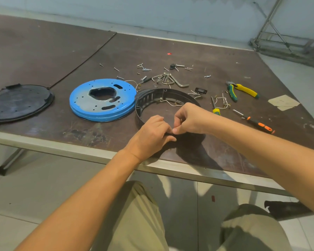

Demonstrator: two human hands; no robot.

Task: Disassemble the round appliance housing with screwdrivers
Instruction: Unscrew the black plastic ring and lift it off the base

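Worktop (43, 57): I see a dark brown, scuffed board with a pale metal edge, and my view looks down across it.
Black ring housing (152, 98): it lies flat near the front edge of the worktop, right of centre. Its far wall has slots, and its near wall is hidden under both hands.
Left hand (152, 134): the fingers are curled over the near rim of the ring and grip it, with the knuckles up.
Right hand (190, 118): thumb and forefinger are closed in a pinch at the same spot on the rim, touching the left hand's fingertips. I cannot tell if a small part sits between them.
White wires (172, 104): thin loops lie inside the ring by its far wall, and more trail off to its right.
Blue disc (83, 104): it lies flat just left of the ring, with a ragged dark hole in its middle.
Black round cover (20, 102): it lies flat at the far left, well apart from the ring.
Loose screws (145, 68): they are scattered behind the disc and ring.
Hex keys (170, 79): a bunch lies just behind the ring.
Pliers (241, 90): these have yellow and green grips and lie to the right.
Yellow-handled screwdriver (215, 107): it lies just right of the ring.
Orange-and-black screwdriver (257, 124): it lies untouched, further right.
Paper scrap (283, 102): it lies near the right edge.
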